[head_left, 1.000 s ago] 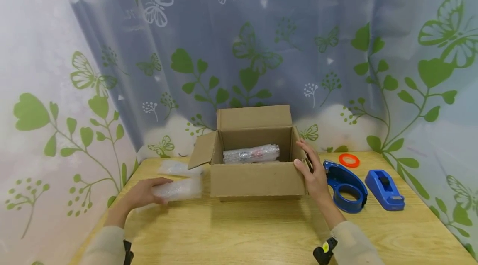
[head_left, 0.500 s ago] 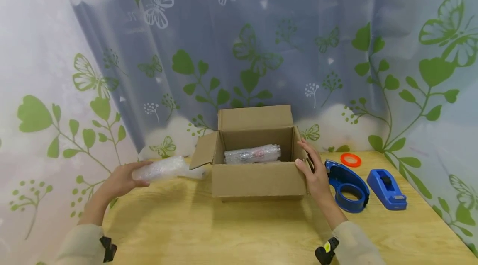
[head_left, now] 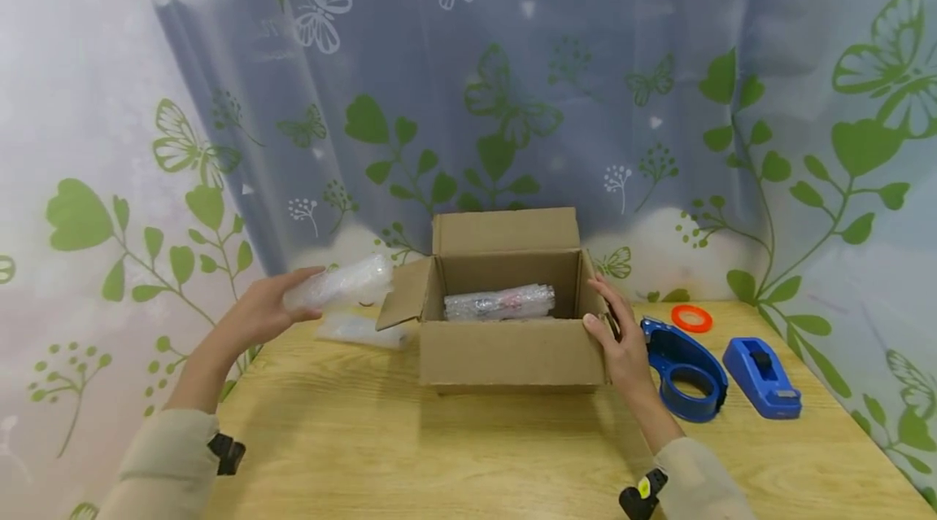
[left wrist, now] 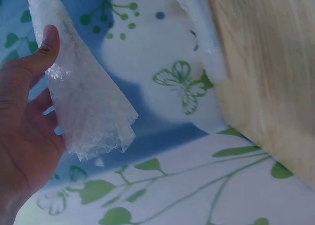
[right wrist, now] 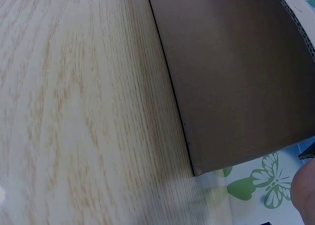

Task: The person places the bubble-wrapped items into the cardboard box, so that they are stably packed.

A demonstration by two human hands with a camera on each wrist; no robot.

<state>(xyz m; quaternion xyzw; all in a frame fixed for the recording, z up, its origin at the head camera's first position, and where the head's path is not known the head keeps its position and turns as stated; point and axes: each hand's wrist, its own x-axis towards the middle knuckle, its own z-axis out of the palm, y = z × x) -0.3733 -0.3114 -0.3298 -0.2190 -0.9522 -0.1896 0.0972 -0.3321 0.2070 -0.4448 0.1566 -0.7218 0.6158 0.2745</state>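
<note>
The wooden table [head_left: 476,455] is taking up most of the shot, with the open cardboard box [head_left: 512,353] sitting on it. The right hand [head_left: 618,341] is pressing flat against the box's right wall, fingers fairly straight, not wrapped round anything. Just right of that hand a blue tape dispenser [head_left: 684,369] is lying, and a smaller blue one [head_left: 761,377] beyond it. The left hand [head_left: 259,312] is gripping a bubble wrap bundle [head_left: 340,286], thumb and fingers curled round it, holding it up off the table left of the box flap. Another wrapped bundle [head_left: 499,302] is lying inside the box.
</note>
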